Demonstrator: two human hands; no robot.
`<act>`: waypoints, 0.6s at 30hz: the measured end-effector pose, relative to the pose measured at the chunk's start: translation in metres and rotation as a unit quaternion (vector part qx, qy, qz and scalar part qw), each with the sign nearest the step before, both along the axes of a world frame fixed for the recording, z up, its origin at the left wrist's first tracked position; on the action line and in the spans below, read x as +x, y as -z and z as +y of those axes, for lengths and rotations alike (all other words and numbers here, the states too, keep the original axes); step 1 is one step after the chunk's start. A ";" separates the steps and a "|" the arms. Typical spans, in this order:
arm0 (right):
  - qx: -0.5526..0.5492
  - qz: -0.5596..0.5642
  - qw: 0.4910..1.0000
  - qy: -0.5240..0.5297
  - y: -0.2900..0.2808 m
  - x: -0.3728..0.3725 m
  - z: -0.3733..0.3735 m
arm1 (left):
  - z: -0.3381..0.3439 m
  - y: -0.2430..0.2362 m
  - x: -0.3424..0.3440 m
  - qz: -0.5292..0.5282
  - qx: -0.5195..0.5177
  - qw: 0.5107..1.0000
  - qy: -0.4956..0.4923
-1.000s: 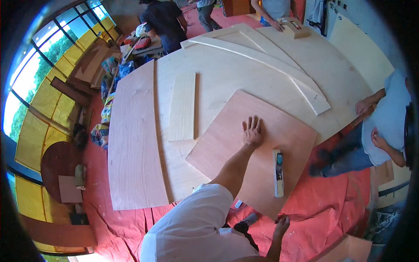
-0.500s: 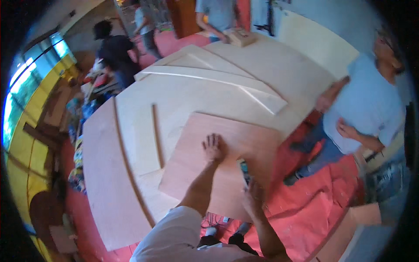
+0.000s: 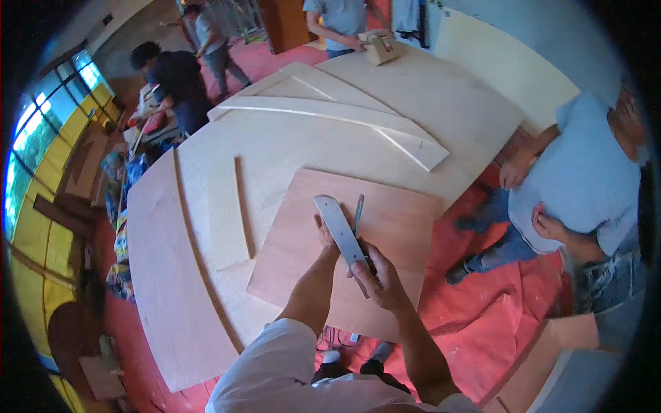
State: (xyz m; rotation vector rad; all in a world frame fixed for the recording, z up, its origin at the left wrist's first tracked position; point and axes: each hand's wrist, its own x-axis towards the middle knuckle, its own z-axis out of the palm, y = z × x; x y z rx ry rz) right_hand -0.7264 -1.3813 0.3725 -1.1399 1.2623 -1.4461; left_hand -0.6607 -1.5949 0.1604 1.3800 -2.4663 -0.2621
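Metal-faced tool (image 3: 337, 226), now aloft, near end in right grip (image 3: 383, 281)

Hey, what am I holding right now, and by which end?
Your right hand grips a long, flat grey tool by its lower end, nearest you. Your left hand is partly hidden behind it; whether it also holds on can't be told.

Two hands (image 3: 326, 235) (image 3: 383, 281), one grey bar (image 3: 339, 226), one reddish square board (image 3: 396, 213) — four co-workers (image 3: 180, 88) (image 3: 213, 49) (image 3: 339, 26) (image 3: 568, 172)
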 end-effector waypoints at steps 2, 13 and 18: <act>-0.036 -0.036 0.999 0.002 0.001 0.001 -0.001 | -0.004 -0.004 0.000 -0.019 -0.007 1.000 -0.004; 0.177 -0.269 0.944 0.070 0.150 -0.004 0.109 | 0.013 -0.007 -0.002 -0.013 -0.036 0.998 -0.055; 0.170 -0.372 0.908 0.084 0.192 0.004 0.121 | 0.013 -0.002 0.001 -0.020 -0.017 0.998 -0.050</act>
